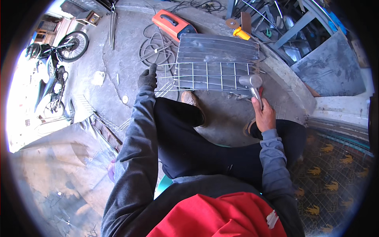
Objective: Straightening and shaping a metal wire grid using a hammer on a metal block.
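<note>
With the right hand (pixel 265 115), right of center in the frame, grips a hammer (pixel 256 94) by its handle, bare fingers wrapped around it. Holds the silver head upward, beyond the knuckles, at the right end of a wire grid (pixel 207 76). Cannot tell touching from hovering there. With the left hand (pixel 147 79), in a dark glove left of center, reaches to the opposite end of the same grid. Points a finger toward the top of the frame; cannot tell a grasp on the wires from a mere rest beside them.

Find the grid between the two hands, across the upper middle of the frame: to the upper left of the right hand, just right of the left one. Lies mostly over a dark ribbed panel (pixel 219 44) and runs past its left edge toward the glove.

Above the panel, note an orange machine (pixel 170 23) with a dark handle, near looped cables (pixel 156 50) on the floor (pixel 126 47). Farther right, toward the upper right, see a yellow tool (pixel 241 34) beside a brown disc (pixel 232 24), then metal frames (pixel 292 35) and a gray sheet (pixel 331 67). At upper left, spot a motorbike (pixel 47 85). Below the panel, look for a brown shoe (pixel 191 99); lower down, for dark trousers (pixel 209 158) and red cloth (pixel 221 217).
</note>
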Tool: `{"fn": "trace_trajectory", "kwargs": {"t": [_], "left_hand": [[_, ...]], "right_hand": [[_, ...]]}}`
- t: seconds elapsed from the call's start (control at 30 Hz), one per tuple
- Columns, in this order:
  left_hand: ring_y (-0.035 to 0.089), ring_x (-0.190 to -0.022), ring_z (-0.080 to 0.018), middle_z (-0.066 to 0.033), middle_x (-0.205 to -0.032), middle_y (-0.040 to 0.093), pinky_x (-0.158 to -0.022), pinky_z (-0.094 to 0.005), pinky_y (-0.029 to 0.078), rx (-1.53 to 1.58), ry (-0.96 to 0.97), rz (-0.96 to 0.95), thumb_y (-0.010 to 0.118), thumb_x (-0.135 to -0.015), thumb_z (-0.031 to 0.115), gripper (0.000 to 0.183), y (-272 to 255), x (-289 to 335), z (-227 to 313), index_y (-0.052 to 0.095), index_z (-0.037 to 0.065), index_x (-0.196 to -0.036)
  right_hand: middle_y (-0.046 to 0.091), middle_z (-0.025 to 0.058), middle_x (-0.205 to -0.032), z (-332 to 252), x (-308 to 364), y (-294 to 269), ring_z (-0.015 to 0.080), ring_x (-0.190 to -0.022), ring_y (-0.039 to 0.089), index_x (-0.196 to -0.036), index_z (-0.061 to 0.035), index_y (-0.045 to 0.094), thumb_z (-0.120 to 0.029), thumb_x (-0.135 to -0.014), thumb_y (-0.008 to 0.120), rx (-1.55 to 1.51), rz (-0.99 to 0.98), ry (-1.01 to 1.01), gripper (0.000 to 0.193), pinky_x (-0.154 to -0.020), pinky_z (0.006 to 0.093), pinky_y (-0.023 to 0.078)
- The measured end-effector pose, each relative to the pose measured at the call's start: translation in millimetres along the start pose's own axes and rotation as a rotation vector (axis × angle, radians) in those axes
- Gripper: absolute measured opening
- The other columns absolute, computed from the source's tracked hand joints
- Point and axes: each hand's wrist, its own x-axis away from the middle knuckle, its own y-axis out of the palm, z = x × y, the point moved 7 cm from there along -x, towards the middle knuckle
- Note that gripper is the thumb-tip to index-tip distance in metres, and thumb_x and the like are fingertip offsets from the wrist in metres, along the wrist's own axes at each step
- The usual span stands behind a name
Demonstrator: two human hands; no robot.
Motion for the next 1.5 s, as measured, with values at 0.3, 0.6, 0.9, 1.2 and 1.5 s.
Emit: {"fn": "trace_trajectory", "kwargs": {"t": [0.3,0.6,0.9,1.2,1.5], "left_hand": [[0.052,-0.045,-0.0155,-0.0048,-0.058,0.055,-0.042,-0.0334,0.042,0.153,-0.011,-0.036,0.071,-0.082,0.063,0.059,4,6,10,0.065,0.005,-0.075],[0.059,-0.064,-0.0139,-0.0028,-0.077,0.059,-0.052,-0.0265,0.045,0.882,-0.069,-0.612,0.052,-0.101,0.047,0.043,-20,105,60,0.058,0.011,-0.122],[0.064,-0.099,-0.0224,-0.0093,-0.110,0.063,-0.084,-0.0366,0.053,1.245,-0.283,-0.766,0.056,-0.101,0.032,0.030,52,365,116,0.055,0.008,-0.119],[0.054,-0.088,-0.0149,-0.0038,-0.098,0.056,-0.088,-0.0359,0.049,0.870,0.063,-0.756,0.059,-0.099,0.038,0.038,41,384,152,0.054,0.006,-0.119],[0.054,-0.128,-0.0338,-0.0166,-0.142,0.051,-0.087,-0.0498,0.058,1.656,-0.231,-0.950,0.037,-0.107,0.035,0.038,20,380,200,0.052,0.009,-0.130]], "right_hand": [[0.068,0.0198,-0.080,-1,3,10,0.0422,-0.080,0.067,-0.099,-0.0071,0.064,-0.053,-0.095,0.058,-0.015,-0.124,0.003,0.046,-0.067,0.0471,0.049],[0.067,0.0209,-0.080,26,-3,6,0.0429,-0.079,0.066,-0.096,-0.0052,0.064,-0.057,-0.095,0.055,-0.140,0.067,0.084,0.053,-0.068,0.0484,0.048],[0.065,0.0210,-0.079,30,-12,9,0.0421,-0.078,0.064,-0.092,-0.0031,0.063,-0.058,-0.095,0.055,-0.211,0.041,0.133,0.056,-0.068,0.0453,0.047],[0.064,0.0188,-0.078,34,-11,14,0.0375,-0.076,0.064,-0.094,-0.0028,0.063,-0.059,-0.095,0.055,-0.312,0.059,0.117,0.057,-0.069,0.0428,0.047],[0.065,0.0212,-0.086,47,-12,25,0.0408,-0.085,0.064,-0.101,-0.0027,0.063,-0.061,-0.095,0.051,-0.338,0.001,0.188,0.059,-0.074,0.0443,0.047]]}}
